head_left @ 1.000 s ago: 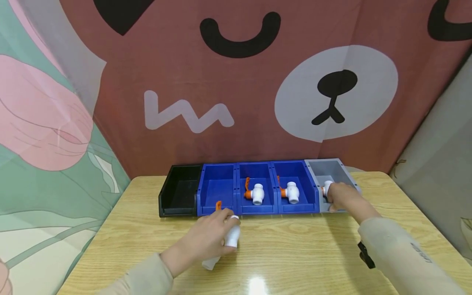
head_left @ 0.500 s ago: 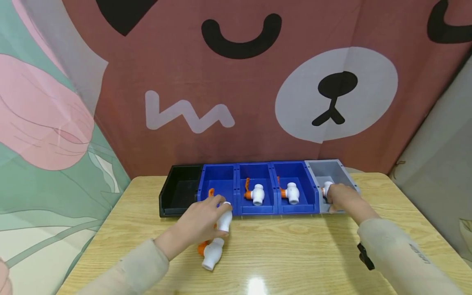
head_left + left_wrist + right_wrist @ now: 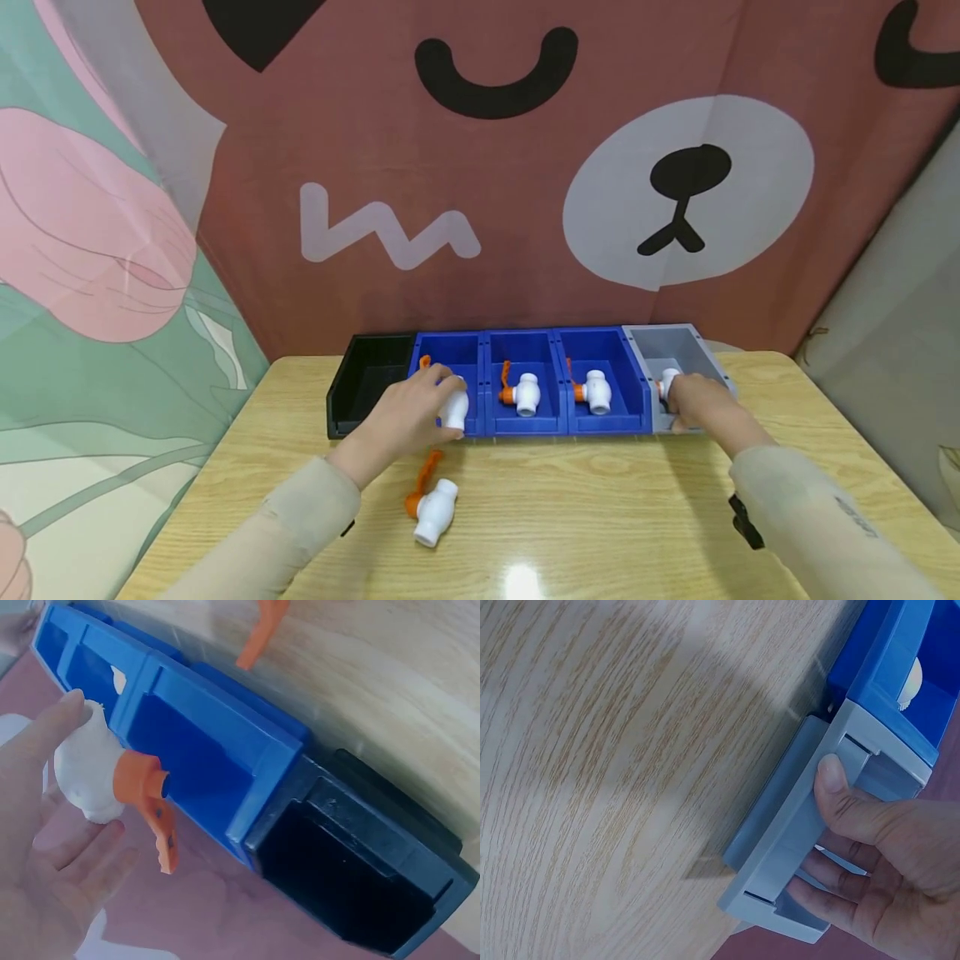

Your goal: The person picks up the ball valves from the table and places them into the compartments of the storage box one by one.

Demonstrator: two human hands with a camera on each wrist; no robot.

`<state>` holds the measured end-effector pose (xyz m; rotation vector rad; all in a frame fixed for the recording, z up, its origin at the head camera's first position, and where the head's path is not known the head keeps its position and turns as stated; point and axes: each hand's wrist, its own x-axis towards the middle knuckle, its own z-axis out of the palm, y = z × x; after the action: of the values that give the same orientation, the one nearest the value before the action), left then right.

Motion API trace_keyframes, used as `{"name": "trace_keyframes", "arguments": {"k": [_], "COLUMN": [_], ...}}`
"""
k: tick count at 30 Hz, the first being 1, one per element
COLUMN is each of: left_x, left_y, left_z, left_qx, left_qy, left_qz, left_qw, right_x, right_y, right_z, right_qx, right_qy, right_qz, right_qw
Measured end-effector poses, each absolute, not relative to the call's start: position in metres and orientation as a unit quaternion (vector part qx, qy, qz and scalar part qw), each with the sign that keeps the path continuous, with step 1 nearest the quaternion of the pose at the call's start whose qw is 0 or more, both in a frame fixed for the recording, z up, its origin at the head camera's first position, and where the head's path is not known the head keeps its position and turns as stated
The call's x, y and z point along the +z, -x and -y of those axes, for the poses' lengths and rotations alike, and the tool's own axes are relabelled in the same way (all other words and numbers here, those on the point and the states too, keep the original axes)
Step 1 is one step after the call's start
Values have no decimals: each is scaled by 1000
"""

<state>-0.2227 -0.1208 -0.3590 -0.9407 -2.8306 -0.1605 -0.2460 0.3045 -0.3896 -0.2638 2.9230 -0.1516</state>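
Observation:
My left hand holds a white ball valve above the leftmost blue bin. Thumb and fingers grip the valve's two ends, and its orange lever handle sticks out free. At the row's right end, my right hand grips the front of the grey bin, thumb on the front lip and fingers inside. A white valve lies in that bin beside the fingers, partly hidden by the hand. Another ball valve with an orange handle lies on the table below my left hand.
The middle blue bin and the right blue bin each hold one white valve. A black bin ends the row at the left. Behind the wooden table hangs a printed cloth.
My left hand has carried its valve forward and left from over the table to the leftmost blue bin, uncovering the valve on the table. The right hand stays at the grey bin.

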Motion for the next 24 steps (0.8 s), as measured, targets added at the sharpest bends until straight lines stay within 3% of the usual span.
{"name": "trace_keyframes", "arguments": {"k": [8,24], "left_x": [-371,-391], "left_y": [243,269], "left_z": [124,122], "left_qx": [-76,-93], "left_qy": [299,277], "left_qz": [945,950], "left_qw": [109,107], "right_x": [-390,-390], "right_y": [245,245], "right_z": [-305,-304], "right_qx": [-52,-51], "right_qy": [92,92], "right_qz": [-990,-990], "right_qw": [96,98]}}
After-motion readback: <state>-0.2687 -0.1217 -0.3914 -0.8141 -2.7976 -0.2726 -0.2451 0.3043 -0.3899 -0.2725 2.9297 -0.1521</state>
